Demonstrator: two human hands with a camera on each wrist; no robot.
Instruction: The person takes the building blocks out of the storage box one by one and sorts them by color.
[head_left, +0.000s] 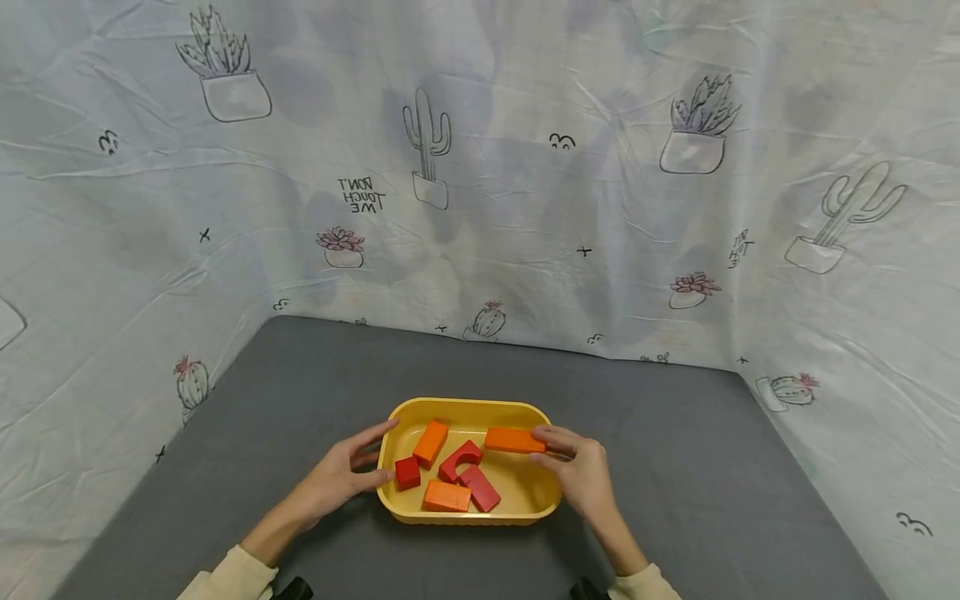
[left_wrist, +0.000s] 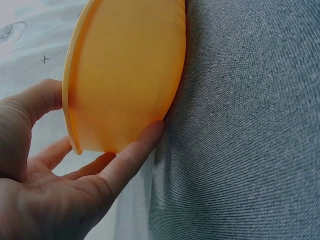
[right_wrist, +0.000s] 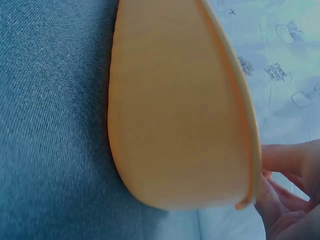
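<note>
L hand [head_left: 337,475] is gripping 1 yellow tray [head_left: 521,487] by its L end on tabletop [head_left: 660,467]; R hand [head_left: 581,468] is pinching orange blk 1 [head_left: 510,440] of 3 nr tray's far R corner, long axis running L–R, along far edge. Orange blk 2 [head_left: 431,443] is slanting nr far L corner; orange blk 3 [head_left: 447,497] is lying by near edge. 3 reds are sitting inside: cube [head_left: 407,473] nr L edge, arch [head_left: 450,465] + oblong [head_left: 480,489] mid-tray.

Yellow tray [head_left: 525,482] with red, orange blocks [head_left: 480,489]
</note>
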